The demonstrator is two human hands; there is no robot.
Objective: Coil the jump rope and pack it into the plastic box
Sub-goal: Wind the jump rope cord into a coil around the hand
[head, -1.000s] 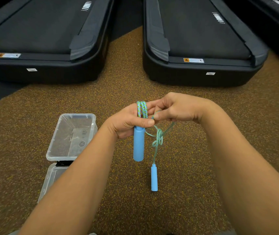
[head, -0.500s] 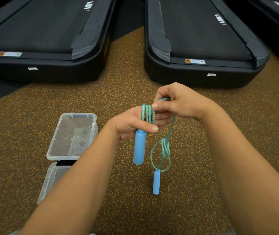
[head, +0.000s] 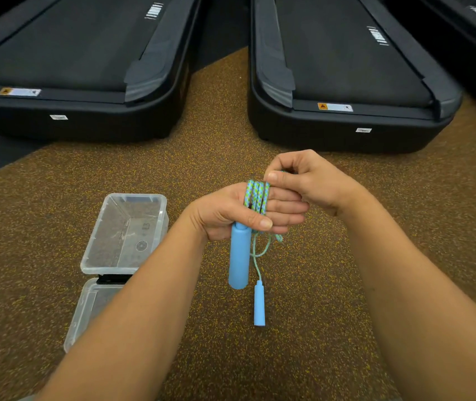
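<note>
Jump rope [head: 257, 198] slack has drawn up short under my left hand [head: 231, 215] since half a second ago, so coiling looks nearly done. Turns wrap my left fingers [head: 286, 204], thumb clamping the near handle [head: 239, 256]. My right hand [head: 303, 180] pinches the cord above the coil. The far handle [head: 259, 302] dangles below; the plastic box [head: 135, 195] sits open on the floor, left.

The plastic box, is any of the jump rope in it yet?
No, the plastic box holds no rope; the jump rope is wound around the left hand, and the right hand pinches its strand.
</note>
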